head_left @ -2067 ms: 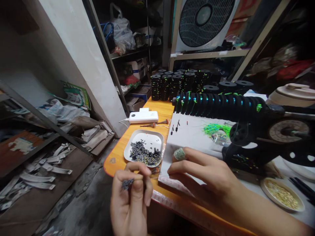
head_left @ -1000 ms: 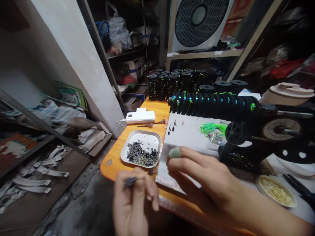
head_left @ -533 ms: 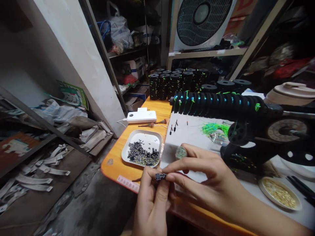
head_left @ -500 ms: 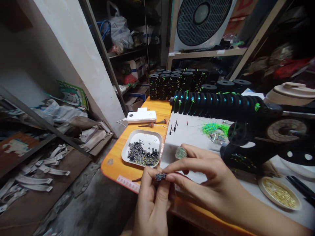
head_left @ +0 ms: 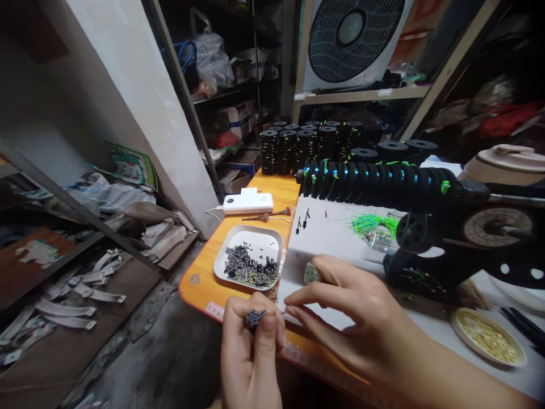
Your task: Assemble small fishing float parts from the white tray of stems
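My left hand (head_left: 251, 352) is raised at the table's near edge, its thumb and fingers pinched on a small bundle of dark tubes (head_left: 254, 317). My right hand (head_left: 344, 307) hovers just to the right of it, fingers curled, index and thumb tips close together near the bundle; a greenish wrap (head_left: 312, 274) covers one fingertip. Whether the right fingers hold anything is not visible. Just beyond my left hand, a white tray (head_left: 221, 255) holds several loose dark tubes (head_left: 251, 268). A white sheet (head_left: 332, 238) lies under my right hand.
A row of black spools with green line (head_left: 374, 179) sits on a winding machine (head_left: 464, 227) at right. Stacked black spools (head_left: 306, 142) stand at the back. A white power bank (head_left: 247, 203), a small dish of yellow bits (head_left: 489, 336), the orange table edge (head_left: 200, 284), cluttered shelves at left.
My left hand dropped slightly left with the bundle. My right hand's fingertips drew away from the bundle, leaving a small gap.
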